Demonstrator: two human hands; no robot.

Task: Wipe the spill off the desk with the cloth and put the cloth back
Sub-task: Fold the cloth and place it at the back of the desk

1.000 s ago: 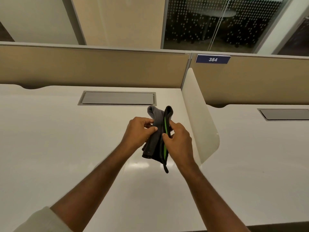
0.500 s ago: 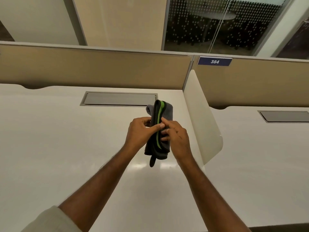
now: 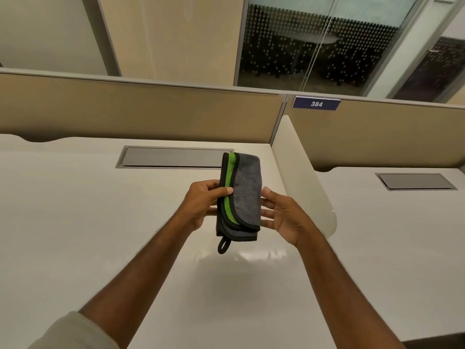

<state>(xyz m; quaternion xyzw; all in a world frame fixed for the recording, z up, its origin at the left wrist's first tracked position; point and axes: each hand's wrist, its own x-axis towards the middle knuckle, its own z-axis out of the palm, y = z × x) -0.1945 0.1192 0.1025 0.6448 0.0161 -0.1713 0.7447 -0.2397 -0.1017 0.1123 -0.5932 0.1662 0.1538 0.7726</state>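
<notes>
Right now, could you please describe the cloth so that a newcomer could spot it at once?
Find the white desk below the beige partition. Above its middle, the left hand and right hand hold a folded microfibre cloth. It is dark grey with a bright green inner face, black edging and a small hanging loop.

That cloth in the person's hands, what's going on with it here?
A person is holding a folded grey and green cloth up above a white desk. The left hand grips its left edge, thumb on the front. The right hand is at the cloth's right side with fingers fairly straight, reaching behind it. A small black loop hangs from the bottom corner. The cloth is not touching the desk, and no spill can be made out, only a glare patch on the surface below.
</notes>
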